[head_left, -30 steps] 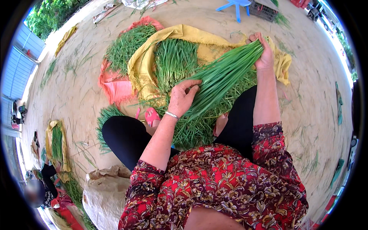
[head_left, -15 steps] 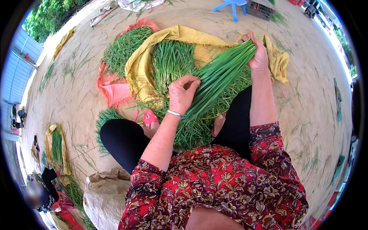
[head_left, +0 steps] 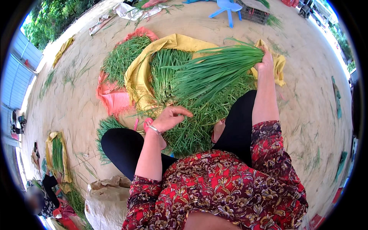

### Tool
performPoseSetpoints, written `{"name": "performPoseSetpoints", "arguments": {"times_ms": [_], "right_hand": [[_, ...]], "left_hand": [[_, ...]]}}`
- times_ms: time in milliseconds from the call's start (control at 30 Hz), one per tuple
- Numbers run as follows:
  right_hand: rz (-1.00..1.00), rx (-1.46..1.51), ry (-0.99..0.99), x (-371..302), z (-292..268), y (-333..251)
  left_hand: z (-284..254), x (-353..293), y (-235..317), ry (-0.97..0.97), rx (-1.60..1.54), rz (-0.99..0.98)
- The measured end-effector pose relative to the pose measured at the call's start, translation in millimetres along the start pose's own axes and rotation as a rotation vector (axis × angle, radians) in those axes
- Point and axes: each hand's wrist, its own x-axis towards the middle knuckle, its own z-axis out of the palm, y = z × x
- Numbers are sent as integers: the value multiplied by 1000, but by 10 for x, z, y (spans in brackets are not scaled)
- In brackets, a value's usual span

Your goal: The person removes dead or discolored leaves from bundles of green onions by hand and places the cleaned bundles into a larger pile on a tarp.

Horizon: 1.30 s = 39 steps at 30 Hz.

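Observation:
My right hand (head_left: 265, 61) is closed around the stem end of a bunch of green chives (head_left: 220, 71). The long leaves fan out to the left above a pile of loose chives (head_left: 199, 128) between my legs. Below the leaf tips, my left hand (head_left: 170, 118) hangs over the pile's left edge, fingers stretched out and holding nothing. A silver bangle circles that wrist. Beyond it, a sheaf of chives (head_left: 166, 71) lies on a yellow woven sack (head_left: 134, 74).
Farther left, more greens (head_left: 124, 57) lie on a red sack (head_left: 115, 96). A pale sack (head_left: 105, 201) stands beside my left leg. At the back are a blue stool (head_left: 226, 9) and a dark crate (head_left: 253, 13). Another person (head_left: 48, 191) is at the lower left.
My left hand has come off the leaves and dropped down and left, its pinch opened. The bunch has swung flatter and spread wider, while my right hand has moved slightly right and lower with it.

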Motion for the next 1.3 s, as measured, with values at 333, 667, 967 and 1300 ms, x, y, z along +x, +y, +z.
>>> {"name": "performPoseSetpoints", "arguments": {"times_ms": [333,667,967,1300], "right_hand": [[67,104,144,219,-224,-54],[98,151,154,195,-212,-49],[125,89,123,69,-100,24],[113,131,159,-29,-18,92]], "left_hand": [[261,118,5,-233,-163,-263],[-477,449,-514,809,273,-28],[-341,601,-548,626,-89,6],[-371,484,-671,698,6,56]]}}
